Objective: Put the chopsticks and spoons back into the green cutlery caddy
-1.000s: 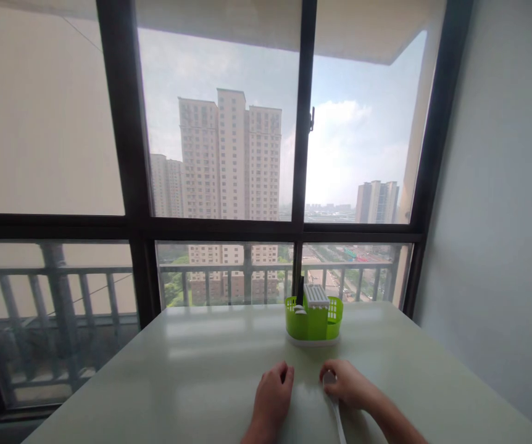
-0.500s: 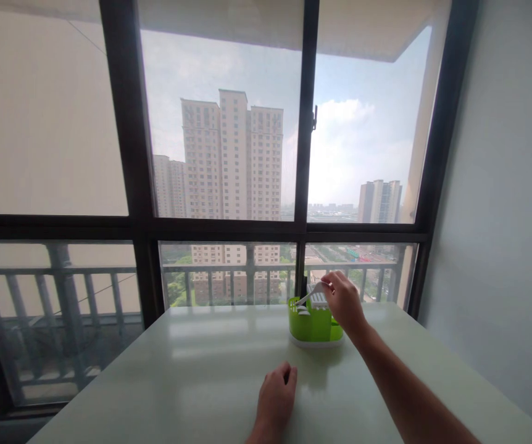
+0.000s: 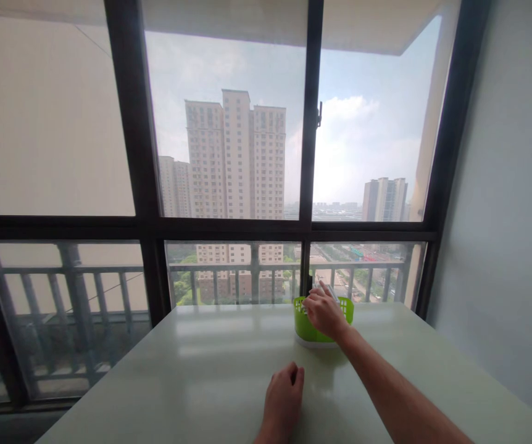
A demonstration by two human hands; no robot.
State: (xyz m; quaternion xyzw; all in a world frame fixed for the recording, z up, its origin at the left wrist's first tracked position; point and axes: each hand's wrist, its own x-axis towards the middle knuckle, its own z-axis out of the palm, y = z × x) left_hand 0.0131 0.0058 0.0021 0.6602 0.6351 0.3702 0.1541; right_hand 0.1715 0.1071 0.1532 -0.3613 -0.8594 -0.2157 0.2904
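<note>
A green plastic cutlery caddy (image 3: 302,325) stands on the pale table (image 3: 192,382) near its far edge, by the window. My right hand (image 3: 324,313) reaches out over the caddy and covers most of its top, fingers curled around a white plastic fork; only a white tip (image 3: 331,291) shows above my knuckles. My left hand (image 3: 284,398) rests on the table near me, fingers curled, holding nothing.
A dark-framed window (image 3: 310,154) with a balcony railing behind it runs along the table's far edge. A plain grey wall (image 3: 511,216) closes the right side. Tall buildings stand outside.
My right hand lifted the white fork off the table near me, carried it out to the caddy and has now lowered it into the caddy. My left hand stayed put.
</note>
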